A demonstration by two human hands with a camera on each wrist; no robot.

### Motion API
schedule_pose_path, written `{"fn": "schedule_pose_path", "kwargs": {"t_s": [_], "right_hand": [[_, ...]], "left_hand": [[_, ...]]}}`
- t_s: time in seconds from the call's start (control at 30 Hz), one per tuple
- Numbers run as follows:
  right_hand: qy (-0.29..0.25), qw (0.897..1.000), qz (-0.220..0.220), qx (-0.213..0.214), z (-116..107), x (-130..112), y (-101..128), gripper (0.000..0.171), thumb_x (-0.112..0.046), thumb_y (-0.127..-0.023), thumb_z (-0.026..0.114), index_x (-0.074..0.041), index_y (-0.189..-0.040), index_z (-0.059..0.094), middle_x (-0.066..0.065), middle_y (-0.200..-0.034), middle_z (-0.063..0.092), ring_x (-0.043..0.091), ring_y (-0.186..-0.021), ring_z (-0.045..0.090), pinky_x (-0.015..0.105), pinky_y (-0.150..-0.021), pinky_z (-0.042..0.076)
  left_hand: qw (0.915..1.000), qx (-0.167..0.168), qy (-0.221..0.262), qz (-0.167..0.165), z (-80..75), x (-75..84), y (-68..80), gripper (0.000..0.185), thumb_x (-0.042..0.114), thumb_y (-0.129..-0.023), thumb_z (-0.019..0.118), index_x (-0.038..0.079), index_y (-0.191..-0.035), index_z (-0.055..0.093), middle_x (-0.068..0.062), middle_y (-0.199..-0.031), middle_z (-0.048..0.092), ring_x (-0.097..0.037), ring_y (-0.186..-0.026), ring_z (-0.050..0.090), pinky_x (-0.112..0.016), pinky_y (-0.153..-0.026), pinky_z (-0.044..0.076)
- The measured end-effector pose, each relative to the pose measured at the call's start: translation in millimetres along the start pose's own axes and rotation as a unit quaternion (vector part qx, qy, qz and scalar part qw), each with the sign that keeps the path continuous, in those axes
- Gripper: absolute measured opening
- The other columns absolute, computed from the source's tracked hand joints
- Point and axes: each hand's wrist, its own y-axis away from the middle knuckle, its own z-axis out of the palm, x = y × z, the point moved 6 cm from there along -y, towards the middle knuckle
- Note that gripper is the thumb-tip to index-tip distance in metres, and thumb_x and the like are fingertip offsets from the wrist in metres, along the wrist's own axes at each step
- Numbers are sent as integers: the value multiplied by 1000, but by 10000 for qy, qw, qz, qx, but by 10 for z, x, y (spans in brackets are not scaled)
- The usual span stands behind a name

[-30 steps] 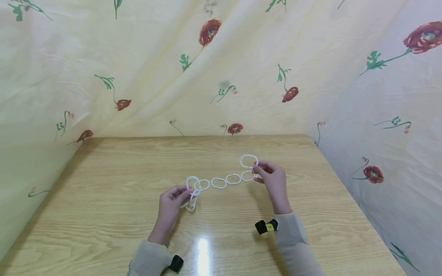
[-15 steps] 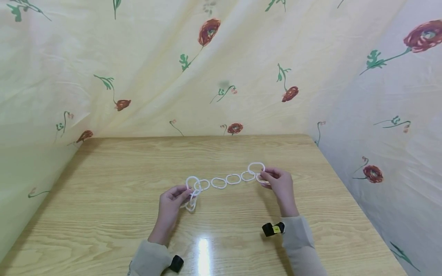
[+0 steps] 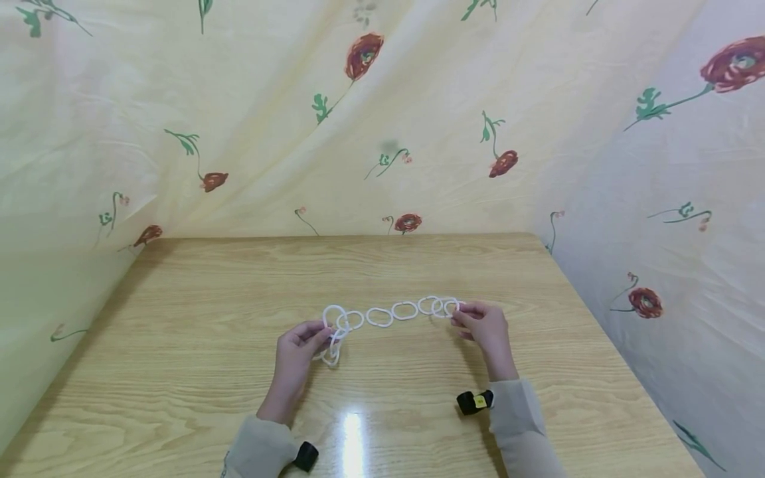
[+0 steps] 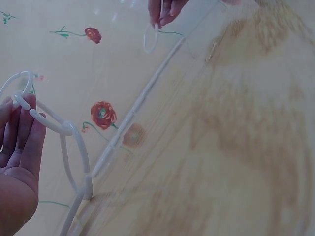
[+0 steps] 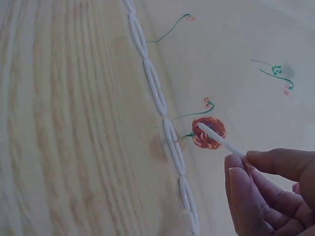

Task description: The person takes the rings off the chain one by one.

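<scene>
My left hand (image 3: 294, 365) pinches a white plastic chain link with the thumb and fingers, above the table's middle. Several joined links (image 4: 84, 152) hang from it in the left wrist view. On the right, my right hand (image 3: 491, 335) pinches a single oval link (image 5: 221, 139) between thumb and fingers. In the head view that link overlaps the right end of a row of white links (image 5: 171, 145); the right wrist view shows it held apart from them. The row lies end to end on the table; whether its links are joined I cannot tell.
The wooden table (image 3: 197, 305) meets a pale flowered cloth (image 3: 263, 133) along its back and sides. Dark cameras are strapped at both wrists, the right one (image 3: 472, 401) close above the tabletop. A bright reflection shines near the front.
My right hand has moved to the right and slightly nearer, bringing its link from behind the row to overlap its right end in the head view. My left hand has stayed in place.
</scene>
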Motion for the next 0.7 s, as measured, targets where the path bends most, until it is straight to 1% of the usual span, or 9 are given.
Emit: {"fn": "schedule_pose_path", "kwargs": {"t_s": [0.2,0.37,0.6,0.7], "right_hand": [[162,9997,144,-77,-34,87,0,32,-6,-92,65,11,-118,59,-2,-83,72,2,-70,66,19,-64,59],[404,9988,211,-166,-66,154,-16,32,-7,-91,66,11,-117,59,-2,-81,71,2,-69,66,19,-62,59],[616,9975,166,-306,-108,223,-44,31,-7,-91,65,12,-115,60,0,-78,72,4,-67,67,19,-60,58],[688,9968,157,-376,-129,236,-44,31,-6,-92,64,13,-115,59,1,-78,73,4,-66,67,19,-59,58]], "left_hand": [[10000,40,-14,-73,-6,-9,-3,23,-3,-90,63,-18,-107,58,4,-84,72,-10,-80,72,-24,-78,61],[9999,81,-52,-112,-13,-20,-6,23,-2,-90,63,-17,-107,59,4,-84,72,-10,-80,72,-24,-78,61],[10000,34,-57,-51,-9,-12,-7,24,-3,-90,63,-17,-107,58,5,-83,72,-10,-80,72,-24,-78,61],[10000,21,-4,-32,-4,-3,-2,24,-2,-90,64,-17,-108,58,3,-84,73,-10,-80,72,-24,-78,61]]}}
